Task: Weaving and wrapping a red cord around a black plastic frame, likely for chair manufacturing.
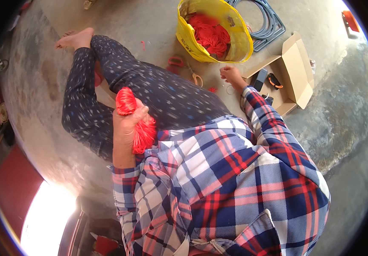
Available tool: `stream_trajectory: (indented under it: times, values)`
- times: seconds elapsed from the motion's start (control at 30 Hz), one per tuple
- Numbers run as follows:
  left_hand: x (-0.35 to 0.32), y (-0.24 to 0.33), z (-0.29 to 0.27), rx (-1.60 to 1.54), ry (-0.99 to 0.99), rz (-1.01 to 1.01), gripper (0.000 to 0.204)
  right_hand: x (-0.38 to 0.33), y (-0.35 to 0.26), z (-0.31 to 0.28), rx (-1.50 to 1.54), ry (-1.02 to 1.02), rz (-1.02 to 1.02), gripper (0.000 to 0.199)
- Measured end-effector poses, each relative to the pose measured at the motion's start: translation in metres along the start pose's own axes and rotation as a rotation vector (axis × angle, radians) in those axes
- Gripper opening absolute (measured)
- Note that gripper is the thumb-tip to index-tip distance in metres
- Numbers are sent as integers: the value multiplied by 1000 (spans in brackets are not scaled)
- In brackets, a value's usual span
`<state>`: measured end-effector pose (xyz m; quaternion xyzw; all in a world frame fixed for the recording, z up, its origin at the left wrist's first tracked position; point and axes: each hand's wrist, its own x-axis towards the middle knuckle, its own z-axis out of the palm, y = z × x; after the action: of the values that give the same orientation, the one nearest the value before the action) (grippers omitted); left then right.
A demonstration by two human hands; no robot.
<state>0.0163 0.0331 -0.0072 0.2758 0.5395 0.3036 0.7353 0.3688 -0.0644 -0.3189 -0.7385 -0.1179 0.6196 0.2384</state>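
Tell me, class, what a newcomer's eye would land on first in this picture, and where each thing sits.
First comes the bright red bundle of strands, gripped in the left hand near the middle of the view, against the plaid shirt. Next, the yellow bag at the top, filled with more red strands, stands on the concrete floor. The right hand reaches out just below it, beside an open cardboard box.
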Motion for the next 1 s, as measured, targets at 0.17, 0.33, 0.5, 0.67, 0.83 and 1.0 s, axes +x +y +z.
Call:
stream_trajectory:
  times: [0.17, 0.33, 0.5, 0.67, 0.83, 1.0]
  values:
    - [1, -4, 9, 1, 52, 20, 8, 39, -13, 48, -56, 184, -286, 16]
    - [-9, 0, 7, -25, 129, 70, 9, 43, -24, 81, -98, 187, -248, 20]
    - [4, -9, 3, -39, 53, 4, 10, 96, 30, 52, -98, 215, -365, 12]
    - [6, -11, -5, -53, 44, 25, 10, 36, -21, 66, -157, -196, 10, 14]
    - [-2, -2, 7, 15, 73, 35, 12, -63, -85, 77, 102, -390, -157, 14]
    - [-4, 9, 13, 199, 82, 105, 19, -160, -176, 97, 238, -580, -430, 13]
